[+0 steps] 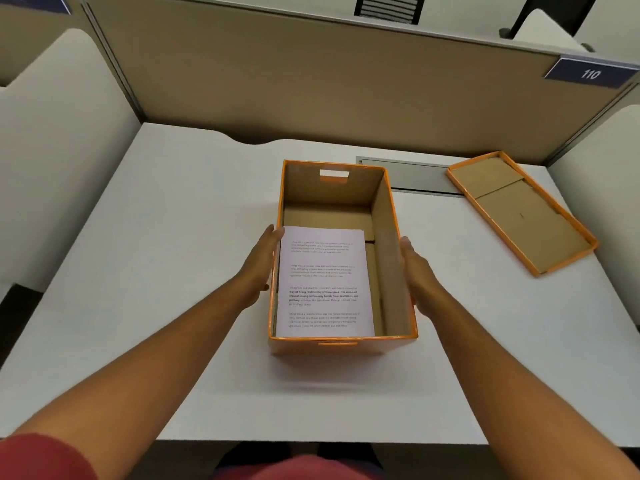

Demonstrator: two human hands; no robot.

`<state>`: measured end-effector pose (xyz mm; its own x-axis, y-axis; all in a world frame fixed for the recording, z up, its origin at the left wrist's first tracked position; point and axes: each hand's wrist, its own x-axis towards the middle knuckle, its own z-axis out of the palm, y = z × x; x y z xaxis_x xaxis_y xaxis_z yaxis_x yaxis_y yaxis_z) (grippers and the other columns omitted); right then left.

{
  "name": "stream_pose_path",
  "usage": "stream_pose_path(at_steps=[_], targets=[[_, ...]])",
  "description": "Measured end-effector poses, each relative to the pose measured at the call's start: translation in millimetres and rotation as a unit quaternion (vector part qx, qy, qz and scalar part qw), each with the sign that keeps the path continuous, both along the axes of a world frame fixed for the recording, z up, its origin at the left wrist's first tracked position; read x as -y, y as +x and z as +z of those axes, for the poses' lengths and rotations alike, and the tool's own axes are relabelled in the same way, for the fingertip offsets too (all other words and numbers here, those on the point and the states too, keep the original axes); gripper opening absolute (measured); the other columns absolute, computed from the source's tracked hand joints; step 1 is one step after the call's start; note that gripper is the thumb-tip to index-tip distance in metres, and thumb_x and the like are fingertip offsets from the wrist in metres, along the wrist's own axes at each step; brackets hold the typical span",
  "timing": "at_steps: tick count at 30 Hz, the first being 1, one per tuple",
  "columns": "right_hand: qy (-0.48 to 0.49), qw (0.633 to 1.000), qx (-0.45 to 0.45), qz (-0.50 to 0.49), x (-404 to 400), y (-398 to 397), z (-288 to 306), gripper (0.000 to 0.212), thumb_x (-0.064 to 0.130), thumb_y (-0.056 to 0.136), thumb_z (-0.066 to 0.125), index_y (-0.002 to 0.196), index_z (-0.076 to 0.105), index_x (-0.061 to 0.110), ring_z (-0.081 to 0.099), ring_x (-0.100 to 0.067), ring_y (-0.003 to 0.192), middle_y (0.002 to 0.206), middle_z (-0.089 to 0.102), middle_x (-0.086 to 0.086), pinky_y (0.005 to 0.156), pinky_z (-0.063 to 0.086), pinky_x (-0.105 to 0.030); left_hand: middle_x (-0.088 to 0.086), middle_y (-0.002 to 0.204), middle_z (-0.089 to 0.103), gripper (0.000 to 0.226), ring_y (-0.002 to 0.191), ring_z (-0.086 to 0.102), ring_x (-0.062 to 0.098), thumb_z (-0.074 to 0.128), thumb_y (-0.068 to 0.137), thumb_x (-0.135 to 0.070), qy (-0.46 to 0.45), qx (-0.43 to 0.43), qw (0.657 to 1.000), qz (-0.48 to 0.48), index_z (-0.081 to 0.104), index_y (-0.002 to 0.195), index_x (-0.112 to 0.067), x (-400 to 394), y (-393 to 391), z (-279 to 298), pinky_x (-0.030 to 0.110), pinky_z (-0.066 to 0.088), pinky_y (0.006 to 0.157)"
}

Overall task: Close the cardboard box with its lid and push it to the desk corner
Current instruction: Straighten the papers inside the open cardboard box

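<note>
An open cardboard box (389, 244) with orange rims stands in the middle of the white desk (156, 271). Inside it a stack of printed paper (323, 282) lies against the left wall. The box's lid (519, 211) lies upside down on the desk at the far right, apart from the box. My left hand (259, 268) is flat against the box's left outer wall, fingers straight. My right hand (417, 271) lies flat against the right outer wall. Neither hand curls around anything.
A tan partition (311, 91) runs along the back of the desk, with white side dividers left (52, 168) and right (602, 161). A grey cable hatch (415, 176) sits in the desk behind the box. A blue plate marked 110 (590, 73) is at the upper right.
</note>
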<state>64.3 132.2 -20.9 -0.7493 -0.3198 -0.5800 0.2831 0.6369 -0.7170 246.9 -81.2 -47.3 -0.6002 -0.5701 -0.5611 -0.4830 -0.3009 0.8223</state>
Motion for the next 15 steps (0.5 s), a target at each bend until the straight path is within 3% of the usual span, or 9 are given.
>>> stream_pose_path(at_steps=[1, 3, 5, 7, 10, 12, 15], targets=[[0.001, 1.000, 0.001, 0.003, 4.2, 1.7, 0.5, 0.075, 0.070, 0.103, 0.024, 0.152, 0.053, 0.021, 0.057, -0.034, 0.136, 0.150, 0.060, -0.012, 0.116, 0.044, -0.055, -0.020, 0.134, 0.068, 0.052, 0.128, 0.059, 0.023, 0.029, 0.100, -0.071, 0.010, -0.003, 1.000, -0.004, 0.052, 0.141, -0.048, 0.7, -2.1, -0.3, 0.058, 0.043, 0.102], [0.014, 1.000, 0.001, 0.003, 7.4, 7.6, -1.1, 0.079, 0.068, 0.104, 0.021, 0.157, 0.046, 0.015, 0.052, -0.036, 0.142, 0.156, 0.053, -0.016, 0.120, 0.040, -0.055, -0.034, 0.079, 0.075, 0.046, 0.084, 0.073, 0.002, 0.024, 0.100, -0.073, 0.009, -0.019, 1.000, -0.018, 0.065, 0.102, -0.054, 1.0, -3.5, -4.6, 0.035, 0.047, 0.079], [0.026, 1.000, -0.008, -0.001, 5.5, 15.0, -1.3, 0.081, 0.068, 0.104, 0.020, 0.157, 0.046, 0.012, 0.051, -0.037, 0.142, 0.156, 0.052, -0.018, 0.120, 0.040, -0.055, -0.036, 0.060, 0.069, 0.051, 0.058, 0.069, -0.013, 0.021, 0.100, -0.073, 0.001, -0.019, 1.000, -0.013, 0.067, 0.086, -0.055, -1.8, -1.0, -8.2, 0.027, 0.040, 0.064], [0.037, 0.999, -0.019, -0.004, 0.3, 21.1, -1.9, 0.081, 0.067, 0.104, 0.020, 0.154, 0.049, 0.011, 0.056, -0.036, 0.136, 0.151, 0.057, -0.018, 0.119, 0.042, -0.054, -0.031, 0.068, 0.073, 0.050, 0.058, 0.070, -0.010, 0.021, 0.098, -0.076, -0.008, -0.015, 1.000, -0.014, 0.065, 0.103, -0.055, -5.6, 3.6, -13.9, 0.027, 0.041, 0.063], [0.038, 0.999, -0.029, -0.006, -8.9, 29.7, -8.4, 0.078, 0.067, 0.105, 0.020, 0.148, 0.054, 0.012, 0.061, -0.032, 0.127, 0.141, 0.063, -0.016, 0.116, 0.045, -0.053, -0.015, 0.120, 0.072, 0.068, 0.089, 0.068, 0.004, 0.021, 0.097, -0.078, -0.027, -0.007, 0.999, -0.025, 0.042, 0.152, -0.046, -10.8, 10.3, -21.8, 0.031, 0.046, 0.070], [0.039, 0.999, -0.029, -0.015, -15.2, 35.1, -12.7, 0.077, 0.067, 0.105, 0.021, 0.147, 0.055, 0.013, 0.061, -0.032, 0.126, 0.140, 0.063, -0.015, 0.116, 0.045, -0.052, -0.012, 0.134, 0.061, 0.070, 0.093, 0.060, 0.000, 0.023, 0.096, -0.078, -0.033, -0.012, 0.999, -0.030, 0.032, 0.158, -0.046, -15.2, 15.1, -24.6, 0.028, 0.044, 0.067], [0.041, 0.998, -0.028, -0.031, -22.5, 41.8, -17.5, 0.076, 0.068, 0.104, 0.022, 0.144, 0.056, 0.013, 0.062, -0.030, 0.118, 0.137, 0.063, -0.016, 0.112, 0.046, -0.047, -0.017, 0.131, 0.060, 0.068, 0.092, 0.059, -0.002, 0.024, 0.096, -0.078, -0.042, -0.020, 0.998, -0.036, 0.032, 0.157, -0.048, -18.5, 18.6, -29.5, 0.024, 0.043, 0.061]])
